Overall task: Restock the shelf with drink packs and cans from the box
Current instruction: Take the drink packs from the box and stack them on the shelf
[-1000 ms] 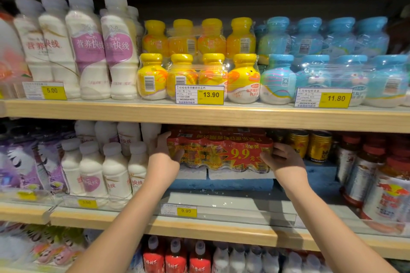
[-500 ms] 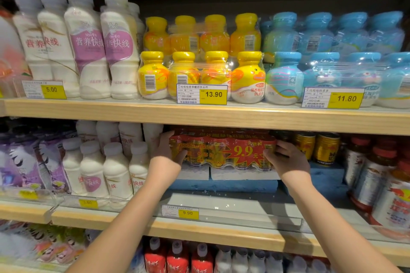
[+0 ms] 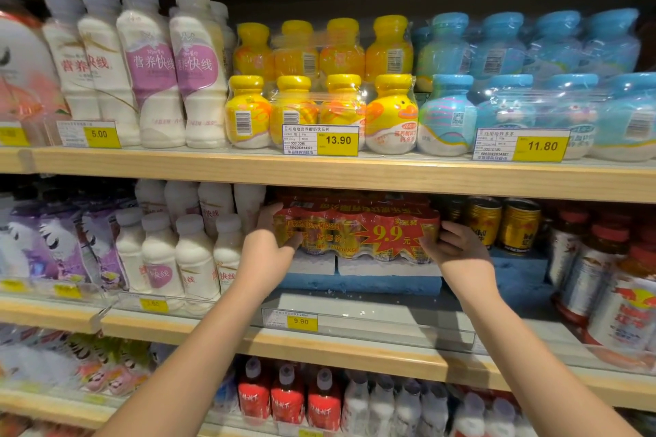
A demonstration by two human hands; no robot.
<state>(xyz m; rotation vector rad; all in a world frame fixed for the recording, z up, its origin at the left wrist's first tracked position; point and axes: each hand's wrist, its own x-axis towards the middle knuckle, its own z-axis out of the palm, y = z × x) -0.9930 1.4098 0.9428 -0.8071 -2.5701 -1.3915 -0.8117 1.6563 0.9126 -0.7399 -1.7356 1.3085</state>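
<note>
Drink pack: a red shrink-wrapped multipack of small bottles (image 3: 356, 232) with a yellow "9.9" starburst, sitting on white foam blocks (image 3: 387, 268) on the middle wooden shelf (image 3: 355, 353).
Left hand: the left hand (image 3: 268, 252) is clamped on the pack's left end, thumb across the front; the fingers reach behind the wrap, out of sight.
Right hand: the right hand (image 3: 458, 248) is pressed on the pack's right end, fingertips curled on the lower front corner.
Left of the pack: white plastic milk bottles (image 3: 193, 255) with pink labels, just beside it.
Right of the pack: gold cans (image 3: 502, 223) in shadow, printing hard to read; further on, red-capped bottles (image 3: 600, 273), blurred and cut by the frame edge.
Under the pack: a blue foam slab (image 3: 358, 284) below the white blocks; a yellow price tag (image 3: 301, 322) reading 9.90 at the shelf lip.
Above the pack: yellow duck-shaped bottles (image 3: 319, 110), the top shelf overhead dark.
Pack's rear: hidden under the upper shelf's shadow.
</note>
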